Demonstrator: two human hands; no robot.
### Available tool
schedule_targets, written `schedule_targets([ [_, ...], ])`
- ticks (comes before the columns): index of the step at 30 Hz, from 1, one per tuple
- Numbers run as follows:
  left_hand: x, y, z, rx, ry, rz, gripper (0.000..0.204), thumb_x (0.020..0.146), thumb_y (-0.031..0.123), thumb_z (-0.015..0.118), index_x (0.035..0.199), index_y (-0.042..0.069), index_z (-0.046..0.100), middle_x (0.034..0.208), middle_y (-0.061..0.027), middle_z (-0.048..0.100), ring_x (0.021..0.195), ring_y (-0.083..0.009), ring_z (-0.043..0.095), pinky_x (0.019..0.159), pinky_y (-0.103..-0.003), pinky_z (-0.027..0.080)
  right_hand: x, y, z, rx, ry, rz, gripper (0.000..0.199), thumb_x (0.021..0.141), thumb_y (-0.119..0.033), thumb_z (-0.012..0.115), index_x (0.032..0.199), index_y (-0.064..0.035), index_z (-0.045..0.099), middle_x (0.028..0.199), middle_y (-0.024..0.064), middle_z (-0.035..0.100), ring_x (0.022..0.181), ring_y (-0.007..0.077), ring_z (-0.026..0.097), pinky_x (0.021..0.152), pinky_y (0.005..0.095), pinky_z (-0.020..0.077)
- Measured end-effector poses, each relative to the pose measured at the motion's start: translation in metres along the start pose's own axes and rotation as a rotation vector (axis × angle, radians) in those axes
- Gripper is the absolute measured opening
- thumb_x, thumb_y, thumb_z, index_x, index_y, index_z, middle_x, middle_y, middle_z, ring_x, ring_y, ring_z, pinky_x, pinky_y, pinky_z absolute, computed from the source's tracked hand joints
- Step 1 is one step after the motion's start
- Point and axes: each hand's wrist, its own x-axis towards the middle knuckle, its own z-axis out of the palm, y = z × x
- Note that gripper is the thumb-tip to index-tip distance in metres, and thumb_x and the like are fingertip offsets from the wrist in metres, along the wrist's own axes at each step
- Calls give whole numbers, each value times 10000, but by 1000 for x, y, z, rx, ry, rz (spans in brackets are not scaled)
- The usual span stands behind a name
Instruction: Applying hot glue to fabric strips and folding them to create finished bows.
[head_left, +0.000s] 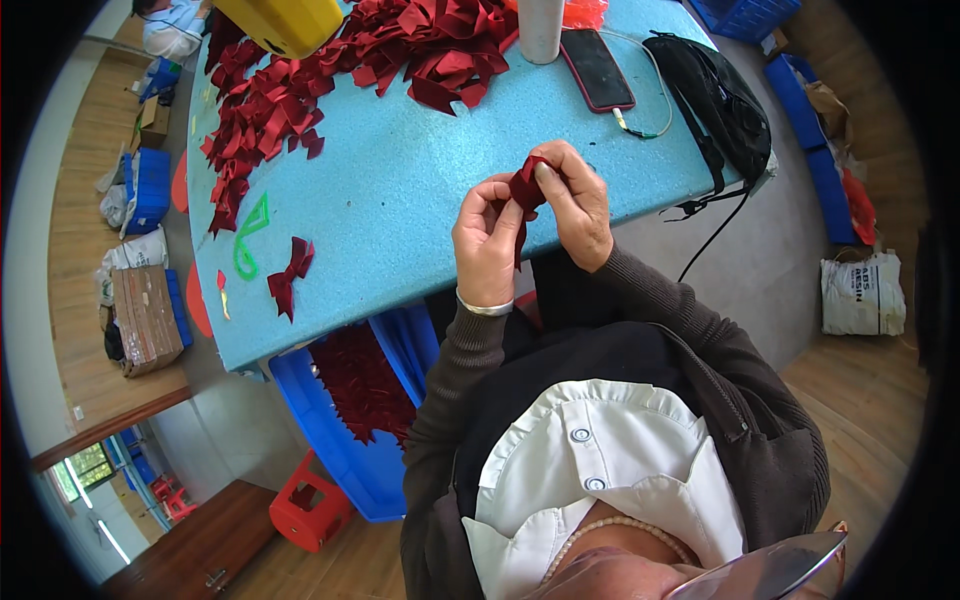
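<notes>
Dark red ribbon [527,187], folded into a small piece, sits between the person's two hands just above the near edge of a light blue desk [400,200], one end of it hanging down. The left hand [487,245], with a silver bracelet [485,307] at the wrist, pinches the ribbon's left side, its thumb and fingers closed on the cloth. The right hand [578,205] has its thumb pressed on the upper part, its fingers also narrowed around the piece. To the left, a single dark red bow [290,280] lies alone on the desk, beside a bright green looped shape [250,240]. A large heap of similar dark red bows [440,45] spreads over the far side, near a yellow container [290,25]. Farther right stand a white cylinder [541,30] and, next to it, a phone [597,70] with a cable plugged in; a black bag [720,110] lies at the right edge. Below the desk, a blue bin [325,465] holds more dark red pieces [365,385], with a red stool [310,503] near it.
</notes>
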Motion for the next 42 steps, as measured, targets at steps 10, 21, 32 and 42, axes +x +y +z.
schedule_targets([
  [10, 2, 6, -4, -91, 18, -28, 201, 993, 130, 512, 1056, -42, 596, 1011, -90, 642, 908, -128, 605, 844, -284, 501, 5, -12, -11, 261, -170, 211, 157, 836, 39, 487, 984, 22, 537, 1041, 81, 538, 881, 119, 529, 808, 253, 447],
  [21, 2, 4, -11, -132, 37, -26, 203, 991, 145, 524, 1047, -35, 600, 999, -98, 652, 889, -144, 615, 825, -297, 506, -1, -14, -12, -114, -167, 24, 319, 807, 97, 548, 1112, 18, 501, 1053, 102, 572, 949, 158, 594, 865, 295, 483],
  [32, 2, 2, -10, -132, 33, -49, 216, 991, 155, 527, 1054, -40, 594, 983, -113, 657, 860, -166, 625, 798, -305, 514, 0, -13, -12, -194, -163, -42, 327, 814, 107, 586, 1119, 23, 505, 1021, 104, 608, 924, 174, 630, 814, 291, 513],
  [42, 5, 0, -13, -152, 113, -38, 220, 986, 156, 537, 1041, -48, 601, 961, -111, 659, 856, -165, 626, 791, -296, 516, 10, -4, -10, -637, -134, -607, 266, 736, 60, 622, 992, 12, 565, 811, 125, 620, 689, 277, 620, 590, 351, 493],
])
